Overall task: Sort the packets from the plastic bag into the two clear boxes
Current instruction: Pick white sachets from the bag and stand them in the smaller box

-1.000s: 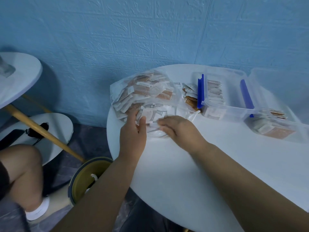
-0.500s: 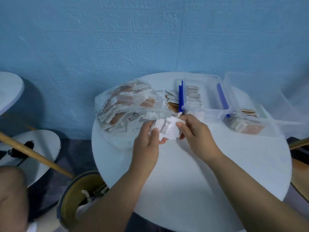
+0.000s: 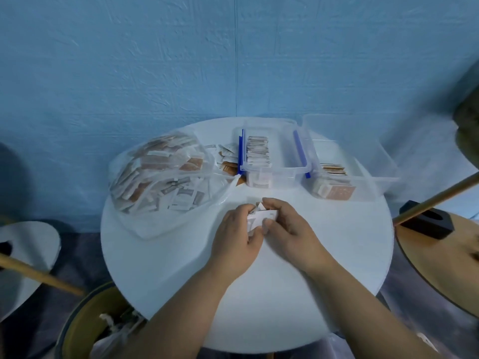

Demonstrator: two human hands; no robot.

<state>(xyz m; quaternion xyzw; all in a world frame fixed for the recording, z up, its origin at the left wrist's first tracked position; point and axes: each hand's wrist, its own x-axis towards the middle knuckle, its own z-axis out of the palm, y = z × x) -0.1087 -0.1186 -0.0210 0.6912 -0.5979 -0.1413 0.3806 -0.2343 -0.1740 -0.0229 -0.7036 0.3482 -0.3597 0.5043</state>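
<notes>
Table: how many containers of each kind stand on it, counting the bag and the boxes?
Plastic bag: 1
Clear boxes: 2
Total: 3

Print on packets (image 3: pixel 181 198) (all blurred) is unreadable.

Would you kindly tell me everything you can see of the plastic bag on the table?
The plastic bag is clear, thin and crumpled, slumped on the left part of the round white table. It bulges with many small flat packets, brown-orange and white. Its mouth seems to face right. The left hand and right hand are apart from it.
</notes>
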